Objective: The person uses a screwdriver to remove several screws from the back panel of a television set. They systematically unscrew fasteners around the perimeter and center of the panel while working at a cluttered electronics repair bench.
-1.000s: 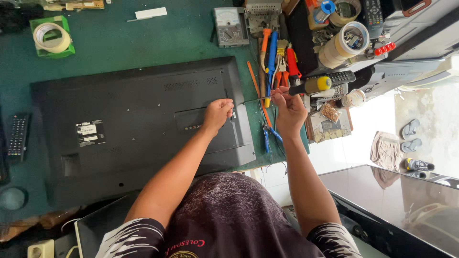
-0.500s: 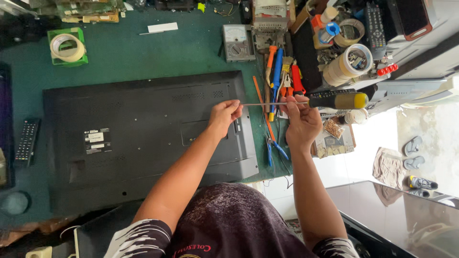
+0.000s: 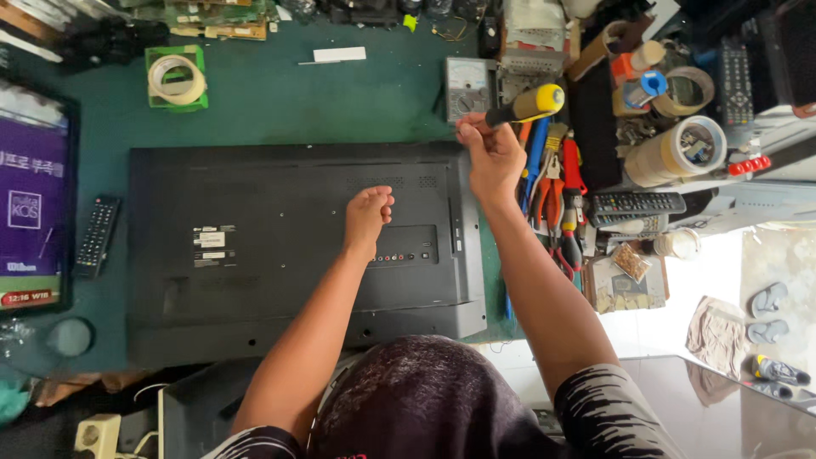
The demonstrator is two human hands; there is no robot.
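Closed around a screwdriver (image 3: 529, 105) with a yellow and black handle, the right hand (image 3: 493, 155) keeps its grip at the top right corner of the television's back panel (image 3: 255, 212); the shaft is hidden behind the fingers, so where its tip sits cannot be told. Going left to right across the green table (image 3: 280, 98): a lit screen (image 3: 32, 204) stands at the left edge, a black remote (image 3: 95, 235) lies beside it, and a roll of tape (image 3: 176, 78) sits on a green holder near the top. Face down in the middle lies the black television. On its panel rests the left hand (image 3: 367, 217), fingers curled loosely and holding nothing, just above the row of ports. Right of the panel's corner stand an analogue multimeter (image 3: 467, 85), then pliers and screwdrivers (image 3: 552, 183), a second remote (image 3: 636, 204) and large tape rolls (image 3: 676, 149).
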